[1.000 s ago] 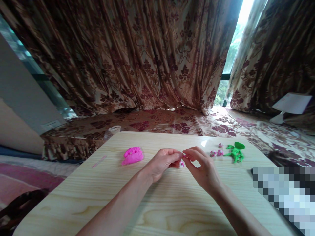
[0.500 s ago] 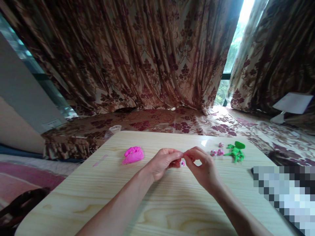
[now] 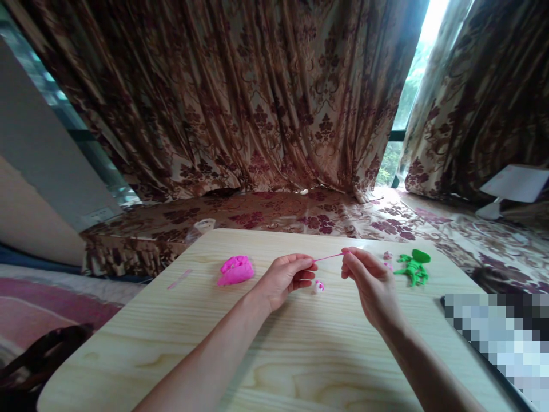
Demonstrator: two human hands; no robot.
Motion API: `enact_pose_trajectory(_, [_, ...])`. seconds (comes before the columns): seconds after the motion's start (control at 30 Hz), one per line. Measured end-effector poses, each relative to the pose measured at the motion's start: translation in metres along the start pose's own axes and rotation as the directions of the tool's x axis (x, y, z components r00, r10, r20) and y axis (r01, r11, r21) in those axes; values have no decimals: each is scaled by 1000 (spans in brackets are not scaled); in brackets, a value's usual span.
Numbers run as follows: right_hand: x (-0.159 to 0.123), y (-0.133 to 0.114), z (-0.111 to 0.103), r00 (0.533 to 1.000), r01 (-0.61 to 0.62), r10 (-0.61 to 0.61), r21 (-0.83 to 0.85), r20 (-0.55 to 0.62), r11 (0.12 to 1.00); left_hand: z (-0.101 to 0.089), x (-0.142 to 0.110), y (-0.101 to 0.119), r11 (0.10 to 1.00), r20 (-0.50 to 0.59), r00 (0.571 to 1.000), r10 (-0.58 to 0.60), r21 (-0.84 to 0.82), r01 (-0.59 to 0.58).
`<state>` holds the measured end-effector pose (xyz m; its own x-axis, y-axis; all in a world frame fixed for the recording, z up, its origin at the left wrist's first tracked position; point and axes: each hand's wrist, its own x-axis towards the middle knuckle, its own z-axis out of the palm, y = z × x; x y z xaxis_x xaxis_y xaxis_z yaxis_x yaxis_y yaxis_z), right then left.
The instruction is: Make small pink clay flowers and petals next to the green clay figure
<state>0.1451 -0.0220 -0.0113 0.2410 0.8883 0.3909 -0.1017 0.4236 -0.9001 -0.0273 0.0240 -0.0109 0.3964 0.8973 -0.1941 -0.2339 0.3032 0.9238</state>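
A thin pink strand of what looks like modelling clay point(image 3: 328, 257) is stretched between my two hands above the table. My left hand point(image 3: 285, 279) pinches its left end between thumb and forefinger. The other end is pinched in the fingertips of my right hand point(image 3: 372, 280), which is a little higher. Just below the strand, beside my left fingers, a small white ball with pink spots point(image 3: 318, 286) sits on the table. To the left lies a larger lump of bright pink clay point(image 3: 237, 270).
Green clay pieces point(image 3: 414, 268) lie at the right, with small pink-and-white balls point(image 3: 388, 256) partly hidden by my right hand. A pink strip point(image 3: 180, 279) is on the left of the wooden table point(image 3: 274, 366). A blurred-out device point(image 3: 489, 337) is at the right edge.
My hands have moved apart, the right one going right and slightly up. The pink clay between them is drawn out into a thin strand. The spotted ball shows more fully.
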Motion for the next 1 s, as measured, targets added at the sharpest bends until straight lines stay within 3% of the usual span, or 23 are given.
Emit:
enact_pose_trajectory(0.27, [-3, 4, 6, 994, -22, 31, -85, 104, 996, 12, -5, -6, 1000, 81, 997, -1, 20, -1])
enact_pose_trajectory(0.43, [-3, 8, 7, 982, 62, -37, -127, 185, 990, 14, -7, -7, 999, 128, 992, -9, 40, 4])
enact_pose_trajectory(0.63, [0, 22, 2, 985, 145, -109, -310, 131, 940, 15, -10, -6, 1000, 223, 975, -18, -10, 21])
enact_pose_trajectory(0.87, [-1, 9, 3, 964, 154, -78, -292, 256, 944, 15, -10, -4, 1000, 148, 989, 10, 10, -12])
enact_pose_trajectory(1.0, [-2, 8, 5, 961, 189, -110, -309, 254, 932, 16, -10, -4, 1000, 133, 991, -3, 9, 2])
